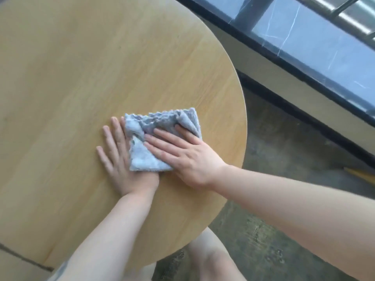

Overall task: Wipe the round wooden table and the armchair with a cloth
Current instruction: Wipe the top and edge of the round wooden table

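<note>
The round wooden table [81,78] fills most of the head view. A crumpled grey-blue cloth [158,122] lies near its right edge. My right hand [186,157] lies flat on the cloth with straight fingers pressing it down. My left hand [119,159] rests flat on the tabletop, fingers spread, and the cloth's left part covers its thumb side. The armchair is out of view.
A grey concrete floor [284,199] lies to the right of the table. A dark marble window ledge [304,41] with a metal rail [349,13] runs along the upper right. My knee [211,258] shows below the table's near edge.
</note>
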